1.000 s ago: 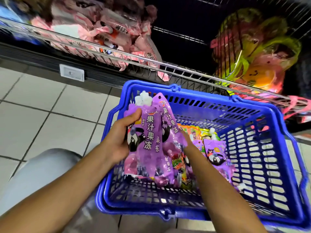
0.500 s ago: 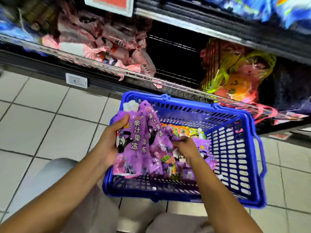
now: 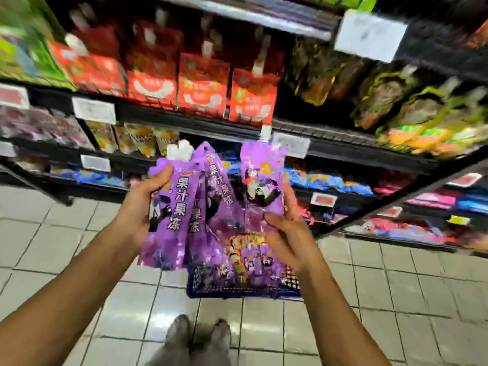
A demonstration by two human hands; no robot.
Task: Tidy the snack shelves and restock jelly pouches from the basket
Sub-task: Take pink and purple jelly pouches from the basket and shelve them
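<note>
Jelly pouches were the goods in hand, and the bigger lot of them, a fanned bunch of purple pouches (image 3: 182, 215), hung in the left hand (image 3: 140, 207) above the blue basket (image 3: 243, 291) on the tiled floor (image 3: 52, 233). That hand's fingers were wrapped around the bunch's upper edge, thumb across the front, closed on several pouches at once. The bunch stood roughly upright, long axis vertical and leaning a little left, its white caps (image 3: 181, 151) pointing up toward the snack shelves (image 3: 343, 143).

The single pouch (image 3: 261, 186) sat in the right hand (image 3: 285, 231), fingers pinched on its lower half, thumb on the front. It also stood upright, spout (image 3: 265, 133) at the top, just beside the bunch; whether the two touched could not be told through the blur.

These looked like soft, glossy film packs filled with gel: probably floppy, fairly heavy for their bulk when gathered together, and slick enough to slide against each other. A hold near the stiff cap or the sealed top edge would likely be surest, since the filled belly would give under pressure.

More pouches (image 3: 243, 257) lay in the basket.
</note>
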